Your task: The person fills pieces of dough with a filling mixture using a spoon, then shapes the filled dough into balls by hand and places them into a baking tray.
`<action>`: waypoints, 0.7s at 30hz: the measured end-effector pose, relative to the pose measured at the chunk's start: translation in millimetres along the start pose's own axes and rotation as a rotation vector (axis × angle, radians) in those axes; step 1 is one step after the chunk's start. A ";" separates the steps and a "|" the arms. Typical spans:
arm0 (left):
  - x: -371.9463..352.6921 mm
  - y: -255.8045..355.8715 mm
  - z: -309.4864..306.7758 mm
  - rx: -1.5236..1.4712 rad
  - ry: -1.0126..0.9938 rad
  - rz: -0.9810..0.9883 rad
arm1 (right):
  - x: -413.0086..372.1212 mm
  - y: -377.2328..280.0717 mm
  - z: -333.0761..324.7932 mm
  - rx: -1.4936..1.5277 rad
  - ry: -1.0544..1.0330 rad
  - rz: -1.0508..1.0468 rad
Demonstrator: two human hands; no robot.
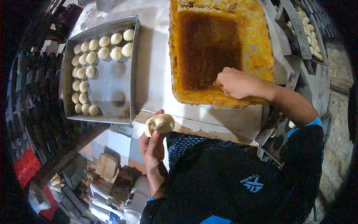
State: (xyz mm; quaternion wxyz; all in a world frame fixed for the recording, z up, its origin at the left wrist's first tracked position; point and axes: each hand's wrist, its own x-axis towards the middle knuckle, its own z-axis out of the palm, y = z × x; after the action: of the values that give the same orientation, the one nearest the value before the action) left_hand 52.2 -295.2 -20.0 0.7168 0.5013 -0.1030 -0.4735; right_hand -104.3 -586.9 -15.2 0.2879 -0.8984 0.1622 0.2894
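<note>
My left hand [152,147] is closed round a piece of pale dough [159,124], thumb pressed on its face, beside the table's front edge. My right hand [233,83] reaches into a large yellow-stained tub [257,56], its fingers at the near edge of the dark brown filling [209,44]. The fingers are bent together, and what they hold, if anything, is hidden. Left of the tub lies a metal tray [133,74] with several round dough balls [103,53] in rows along its far and left sides.
More metal trays with dough balls [311,37] stand at the far right. Another metal tray [266,132] is near my right elbow. Dark stacked trays [37,89] line the left. Below are a cardboard box [106,166] and a metal container [138,198].
</note>
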 end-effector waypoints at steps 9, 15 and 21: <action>5.0 15.8 42.6 -0.062 0.010 0.054 | -59.4 -17.7 -46.2 0.816 0.026 0.062; 5.8 23.2 70.6 -0.130 -0.015 0.010 | -72.9 -29.0 -7.2 0.103 0.661 -0.158; -6.9 22.5 55.5 -0.081 -0.013 0.058 | -80.7 -36.6 -18.1 -0.066 0.597 -0.256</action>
State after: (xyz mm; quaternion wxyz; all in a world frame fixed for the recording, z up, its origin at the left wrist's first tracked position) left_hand 26.9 -323.2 27.1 0.7493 0.4658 -0.1028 -0.4594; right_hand -142.7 -559.3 61.8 0.2326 -0.9655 0.1155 -0.0203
